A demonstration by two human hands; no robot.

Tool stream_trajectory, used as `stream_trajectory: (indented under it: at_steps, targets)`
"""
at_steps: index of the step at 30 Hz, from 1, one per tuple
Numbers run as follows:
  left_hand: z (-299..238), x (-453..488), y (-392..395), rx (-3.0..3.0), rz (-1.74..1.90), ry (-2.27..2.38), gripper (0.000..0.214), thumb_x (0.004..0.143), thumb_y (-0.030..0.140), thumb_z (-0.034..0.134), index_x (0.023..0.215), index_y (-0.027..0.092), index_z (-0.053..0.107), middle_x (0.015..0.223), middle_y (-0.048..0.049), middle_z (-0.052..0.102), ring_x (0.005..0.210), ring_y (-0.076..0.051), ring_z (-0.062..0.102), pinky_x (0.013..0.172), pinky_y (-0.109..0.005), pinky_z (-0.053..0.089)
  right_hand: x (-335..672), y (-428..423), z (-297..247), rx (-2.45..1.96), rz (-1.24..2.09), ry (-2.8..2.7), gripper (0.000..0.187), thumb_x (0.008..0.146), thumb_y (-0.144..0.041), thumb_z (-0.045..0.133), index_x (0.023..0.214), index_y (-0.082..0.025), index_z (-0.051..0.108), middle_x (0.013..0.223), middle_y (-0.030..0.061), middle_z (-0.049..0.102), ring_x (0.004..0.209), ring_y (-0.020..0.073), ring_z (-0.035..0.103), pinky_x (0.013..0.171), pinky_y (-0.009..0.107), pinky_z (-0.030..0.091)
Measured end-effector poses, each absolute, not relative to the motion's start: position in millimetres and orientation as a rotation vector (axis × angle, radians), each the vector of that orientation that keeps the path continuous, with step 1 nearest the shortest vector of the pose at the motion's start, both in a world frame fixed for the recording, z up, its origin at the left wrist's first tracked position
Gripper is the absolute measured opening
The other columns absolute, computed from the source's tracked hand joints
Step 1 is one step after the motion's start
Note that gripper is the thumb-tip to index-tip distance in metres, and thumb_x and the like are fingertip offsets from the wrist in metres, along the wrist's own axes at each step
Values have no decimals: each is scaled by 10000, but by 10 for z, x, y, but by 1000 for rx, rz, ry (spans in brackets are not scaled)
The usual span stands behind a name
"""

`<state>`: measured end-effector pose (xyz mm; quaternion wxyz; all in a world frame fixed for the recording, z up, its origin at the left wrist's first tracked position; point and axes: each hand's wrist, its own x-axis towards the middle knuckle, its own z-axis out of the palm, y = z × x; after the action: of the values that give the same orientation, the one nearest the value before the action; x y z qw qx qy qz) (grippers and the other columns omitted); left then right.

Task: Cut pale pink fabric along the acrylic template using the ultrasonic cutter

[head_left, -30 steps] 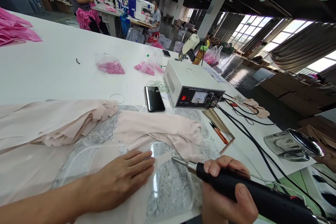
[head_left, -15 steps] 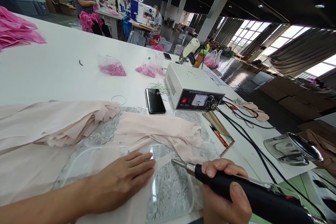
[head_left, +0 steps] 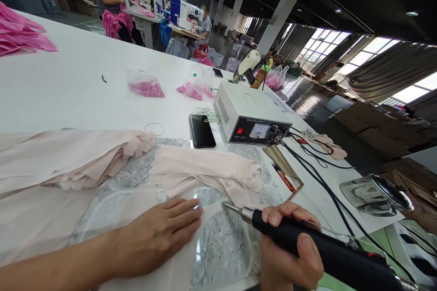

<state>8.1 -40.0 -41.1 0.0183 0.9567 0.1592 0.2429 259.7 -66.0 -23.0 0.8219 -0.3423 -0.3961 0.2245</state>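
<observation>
My left hand (head_left: 157,234) lies flat, palm down and fingers stretched, on a pale pink strip of fabric (head_left: 177,261). In my right hand (head_left: 290,259) is a black ultrasonic cutter (head_left: 283,236), fingers wrapped round its barrel and the metal tip pointing left. That tip touches or hovers just over the strip's narrow end, right of my left fingertips; I cannot tell which. Beneath is a grey marbled mat (head_left: 221,250) under clear plastic. A stack of pale pink fabric pieces (head_left: 208,166) lies just beyond my hands, and a larger pile (head_left: 75,154) spreads to the left.
A white control box (head_left: 252,113) with black cables (head_left: 317,177) stands at the back right. Near it lie a phone (head_left: 202,131), orange-handled tweezers (head_left: 284,177) and a glass pot (head_left: 372,195). Bags of pink bits (head_left: 146,88) sit farther back. Two people work beyond the table.
The cutter and my right hand have shifted slightly left, the tip moving a little up along the strip's end. My left hand has stayed in place.
</observation>
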Motion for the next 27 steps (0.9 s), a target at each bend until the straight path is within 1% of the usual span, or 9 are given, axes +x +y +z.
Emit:
stream_trajectory:
  at_steps: [4, 11, 16, 20, 27]
  targets:
    - [-388, 85, -400, 2992, 745, 498, 339, 1071, 125, 359, 1249, 89, 645, 1306, -104, 690, 1256, -272, 626, 1055, -377, 514, 2610, -648, -244, -742, 479, -858, 174, 741, -303, 543, 848, -199, 634, 714, -14, 545, 514, 120, 517, 489, 284, 463]
    - [-400, 93, -415, 2965, 767, 525, 297, 1061, 130, 418, 1255, 100, 641, 1292, -116, 694, 1266, -257, 618, 1065, -371, 505, 2635, -648, -265, -746, 469, -931, 139, 771, -289, 535, 823, -196, 625, 729, -3, 562, 536, 127, 527, 489, 296, 479]
    - [-430, 113, -431, 2971, 788, 536, 302, 1066, 127, 389, 1202, 82, 654, 1259, -130, 707, 1219, -279, 647, 1029, -401, 523, 2614, -641, -242, -770, 443, -911, 142, 732, -280, 548, 809, -196, 633, 726, -1, 585, 536, 131, 532, 490, 294, 479]
    - [-464, 116, -437, 2960, 795, 541, 261, 1049, 120, 443, 1200, 92, 654, 1229, -135, 716, 1235, -272, 635, 1048, -397, 508, 2582, -665, -207, -784, 470, -851, 165, 711, -297, 545, 814, -202, 632, 701, -13, 560, 526, 129, 517, 484, 288, 471]
    - [-482, 136, -447, 2939, 858, 551, 223, 1035, 118, 485, 1171, 99, 661, 1196, -134, 725, 1221, -257, 638, 1052, -379, 499, 2448, -697, -162, -760, 556, -893, 160, 748, -298, 544, 837, -201, 636, 736, -11, 563, 526, 119, 520, 503, 289, 472]
